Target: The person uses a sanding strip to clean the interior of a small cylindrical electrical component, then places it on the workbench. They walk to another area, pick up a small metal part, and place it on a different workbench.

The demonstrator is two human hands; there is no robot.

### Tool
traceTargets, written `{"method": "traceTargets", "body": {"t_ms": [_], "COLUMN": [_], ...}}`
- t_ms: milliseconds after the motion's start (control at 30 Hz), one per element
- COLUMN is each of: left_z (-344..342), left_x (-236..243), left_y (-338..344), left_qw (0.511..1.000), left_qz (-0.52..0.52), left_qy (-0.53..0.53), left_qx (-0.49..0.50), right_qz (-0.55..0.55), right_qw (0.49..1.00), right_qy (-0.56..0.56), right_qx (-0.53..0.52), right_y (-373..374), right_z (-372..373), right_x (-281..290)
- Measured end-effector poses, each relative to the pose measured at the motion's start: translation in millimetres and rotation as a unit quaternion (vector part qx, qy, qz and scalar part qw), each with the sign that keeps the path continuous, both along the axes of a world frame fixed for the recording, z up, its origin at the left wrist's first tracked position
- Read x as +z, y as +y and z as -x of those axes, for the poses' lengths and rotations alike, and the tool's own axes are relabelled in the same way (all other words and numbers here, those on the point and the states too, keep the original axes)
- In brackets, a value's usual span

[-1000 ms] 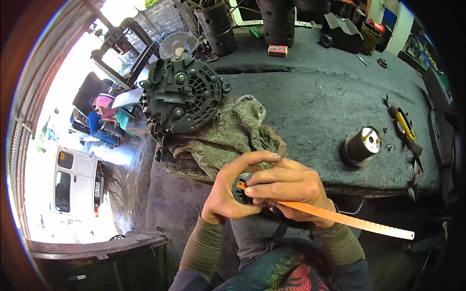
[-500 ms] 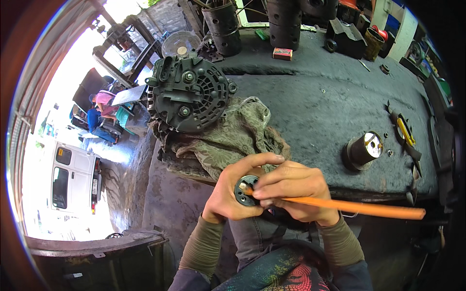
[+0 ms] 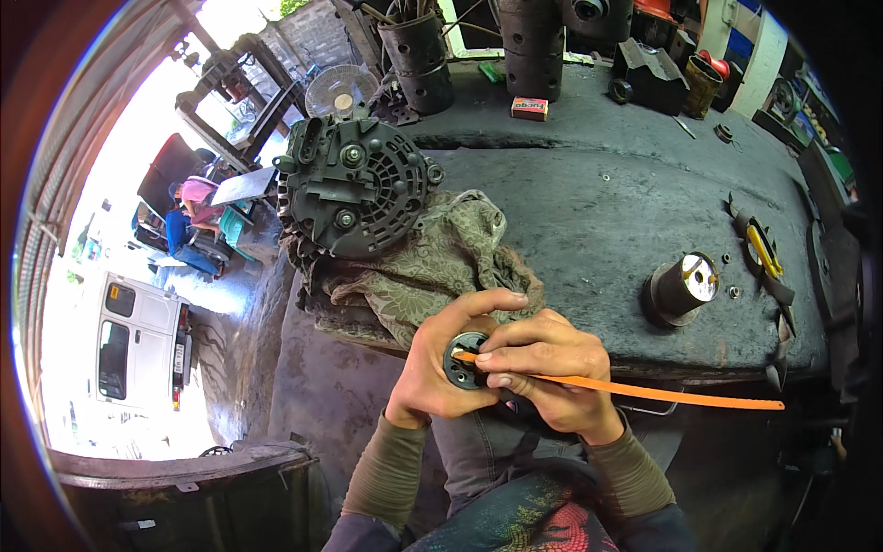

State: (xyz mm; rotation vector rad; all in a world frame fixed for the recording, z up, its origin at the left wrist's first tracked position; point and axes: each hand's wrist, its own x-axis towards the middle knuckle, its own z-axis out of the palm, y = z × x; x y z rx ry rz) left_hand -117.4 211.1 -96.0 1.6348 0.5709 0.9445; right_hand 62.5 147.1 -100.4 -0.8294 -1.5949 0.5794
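Head view shows both my hands close together, just before the near edge of the dark grey workbench (image 3: 570,230). With my right hand (image 3: 566,368) I pinch a long, thin orange strip, seemingly of metal (image 3: 662,395), between thumb and fingers, close to its left end. Its long axis goes from left to right, slightly down toward the right, and the longer part extends past my right hand to a free end. The short end points left, at the face of a dark, round part with holes (image 3: 452,376). This part sits inside my left hand (image 3: 425,368), which is curled around it, so it lies directly left of my right fingertips. Whether the strip touches this face or enters a hole, I cannot tell exactly.
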Motion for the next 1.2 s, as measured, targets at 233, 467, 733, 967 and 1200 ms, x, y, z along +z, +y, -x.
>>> {"method": "traceTargets", "body": {"t_ms": [233,467,733,967,1200], "left_z": [2,1,1,-1,-6], "left_x": [-4,-6,-12,-20,-22], "left_y": [0,-2,-1,3,-1], "left_qw": [1.0,0.999,0.998,0.998,0.997], "left_qz": [-0.02,-0.022,-0.061,-0.029,-0.063], "left_qy": [0.009,0.023,-0.014,-0.052,-0.032], "left_qx": [0.004,0.007,-0.001,-0.013,0.025], "right_qz": [0.006,0.071,0.05,0.043,0.062], "right_qw": [0.998,0.99,0.992,0.99,0.978], "right_qy": [0.01,0.113,0.081,0.076,0.142], "right_qx": [-0.07,-0.039,-0.078,-0.115,-0.141], "right_y": [-7,-9,-16,-16,-17], "right_z": [17,18,25,31,38], "right_x": [-4,-5,-7,-10,-11]}}
